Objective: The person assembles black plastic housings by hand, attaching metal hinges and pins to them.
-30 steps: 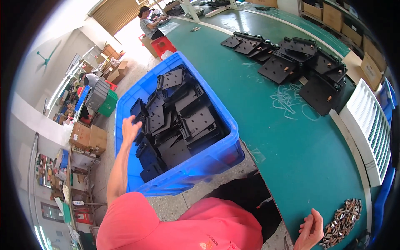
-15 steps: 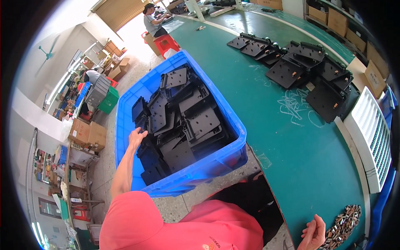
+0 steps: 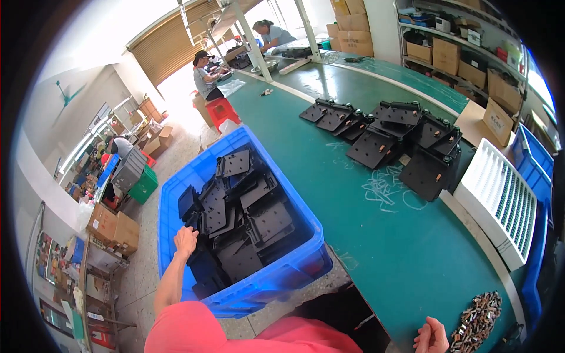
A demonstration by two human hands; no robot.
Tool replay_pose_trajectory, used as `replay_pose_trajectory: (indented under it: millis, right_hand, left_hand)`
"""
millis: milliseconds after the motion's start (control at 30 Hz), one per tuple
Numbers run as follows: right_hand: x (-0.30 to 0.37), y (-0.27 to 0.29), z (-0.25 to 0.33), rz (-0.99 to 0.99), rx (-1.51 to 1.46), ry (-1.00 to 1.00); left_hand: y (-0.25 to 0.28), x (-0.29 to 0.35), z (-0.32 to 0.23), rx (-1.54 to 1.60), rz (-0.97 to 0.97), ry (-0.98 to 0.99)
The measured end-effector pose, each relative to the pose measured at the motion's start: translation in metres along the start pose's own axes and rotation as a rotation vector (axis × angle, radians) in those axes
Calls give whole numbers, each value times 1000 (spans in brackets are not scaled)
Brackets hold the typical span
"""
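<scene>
I watch from far away, via head cam. L hand (image 3: 186, 240) is inside the blue crate (image 3: 300, 273), at its L side, its fingers bent in against the black plates (image 3: 272, 220). If it really grasps one, I cannot tell, bc the fingertips are hidden. R hand (image 3: 432, 336) is loose, fingers half bent, nothing seen in it; it is just beside the heap of small metal pieces (image 3: 477, 320).

Crate stands close along the worktop (image 3: 365, 265), prob. so that the L arm can reach in w/o a step; the heap is near the worktop's corner, I suppose for the R hand's easy reach. Plates in crate lie tilted, one over another, which I think saves room. The group of plates on the worktop (image 3: 371, 148) also overlap, several w/ a copper-coloured piece on the face, likely kept face up so these can be seen.

Vs. 1 s ago: L hand's fingers were then spread; now they are drawn in at the plates. View is tilted up more, so a person at the far end (image 3: 273, 36) is now visible. R hand stays by the heap.
</scene>
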State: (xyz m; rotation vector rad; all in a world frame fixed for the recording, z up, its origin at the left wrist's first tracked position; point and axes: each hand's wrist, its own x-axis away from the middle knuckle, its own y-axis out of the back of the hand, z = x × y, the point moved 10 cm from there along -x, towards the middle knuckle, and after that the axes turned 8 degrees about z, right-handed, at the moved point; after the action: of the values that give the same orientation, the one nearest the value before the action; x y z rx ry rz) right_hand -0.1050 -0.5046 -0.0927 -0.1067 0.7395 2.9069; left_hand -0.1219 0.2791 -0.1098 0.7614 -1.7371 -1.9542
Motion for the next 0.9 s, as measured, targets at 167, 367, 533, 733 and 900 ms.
replay_pose_trajectory:
  millis: [167, 367, 533, 733, 900]
  right_hand:
    - [-1, 0, 4, -20, 44, 78]
    - [4, 2, 2, -26, 55, 115]
    - [5, 1, -8, 8, 64, 15]
    - [-6, -10, -1, -19, -175, -56]
    - [-11, -6, -3, 22, -235, -95]
  left_hand:
    - [8, 14, -13, -208, -171, -126]
    - [57, 23, 22, -186, -340, 79]
    - [146, 27, -9, 4, -716, -53]
    - [218, 15, -202, 1024, -137, -607]
    - [202, 131, -479, 1194, 769, -1097]
